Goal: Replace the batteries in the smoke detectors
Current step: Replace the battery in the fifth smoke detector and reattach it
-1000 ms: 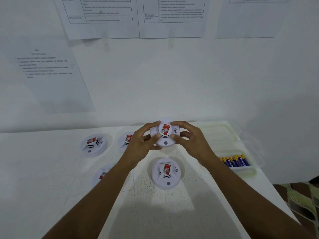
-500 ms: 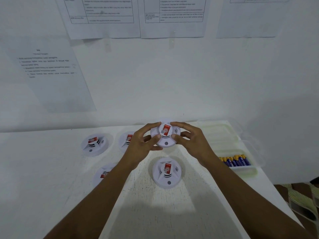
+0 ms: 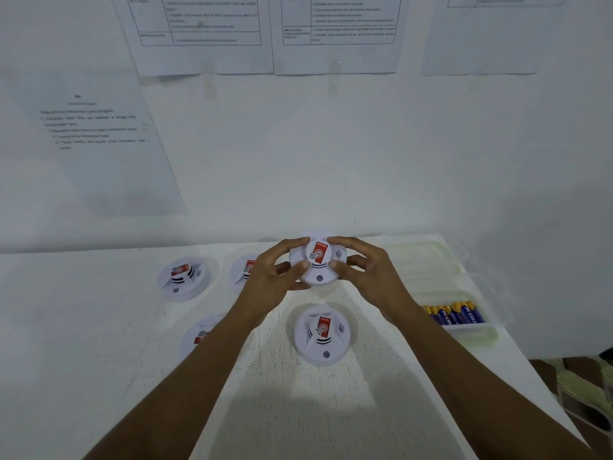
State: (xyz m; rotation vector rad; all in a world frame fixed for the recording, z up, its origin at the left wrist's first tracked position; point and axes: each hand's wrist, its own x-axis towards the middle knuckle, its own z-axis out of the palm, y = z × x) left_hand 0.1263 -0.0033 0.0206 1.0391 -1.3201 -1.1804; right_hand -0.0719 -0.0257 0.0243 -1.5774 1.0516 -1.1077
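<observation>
A white detector (image 3: 317, 260) with a red label is held face up over the far part of the table (image 3: 298, 410). It is gripped at the rim from both sides, with the left hand (image 3: 268, 277) curled round one edge and the right hand (image 3: 368, 273) round the other. A second detector (image 3: 323, 335) is laid nearer on the table. Three more detectors (image 3: 184, 277) are seen to the left, two partly hidden by the left arm. Batteries (image 3: 454, 315) are kept in a clear tray (image 3: 431, 260) at the right.
</observation>
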